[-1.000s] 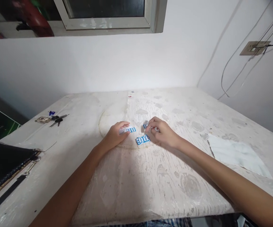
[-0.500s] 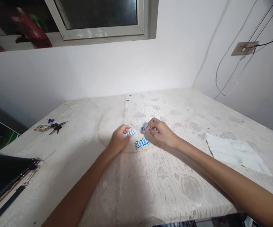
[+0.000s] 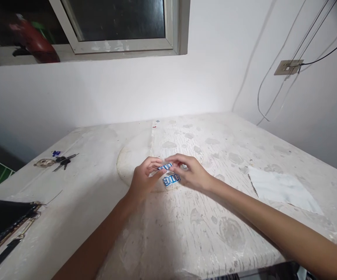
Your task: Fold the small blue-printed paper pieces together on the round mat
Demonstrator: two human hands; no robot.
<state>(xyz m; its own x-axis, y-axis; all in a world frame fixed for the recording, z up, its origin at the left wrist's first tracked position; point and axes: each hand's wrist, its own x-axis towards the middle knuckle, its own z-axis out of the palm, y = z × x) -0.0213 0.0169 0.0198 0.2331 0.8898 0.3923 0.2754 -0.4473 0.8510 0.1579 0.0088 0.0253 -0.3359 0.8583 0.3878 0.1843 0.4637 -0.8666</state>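
Near the middle of the table, my left hand (image 3: 144,175) pinches a small white card with blue rectangles (image 3: 165,167) between thumb and fingers. My right hand (image 3: 194,172) has its thumb and fingertips closed on the right end of that same card. The card is held a little above the table surface, and its edges are partly covered by the fingers. Just below it, on the tabletop, lies another white piece with blue rectangular outlines (image 3: 171,179), apart from the left hand and close under the right.
A bunch of keys (image 3: 63,161) and a small blue item (image 3: 56,153) lie at the left. A black zippered case (image 3: 7,217) sits at the left front. On the right a white cloth or paper (image 3: 285,189) lies flat. Cables hang from a wall socket (image 3: 288,67).
My right hand has moved left to meet the left hand, and both now touch the card. The blue-outlined piece on the table stays put. The view has shifted slightly.
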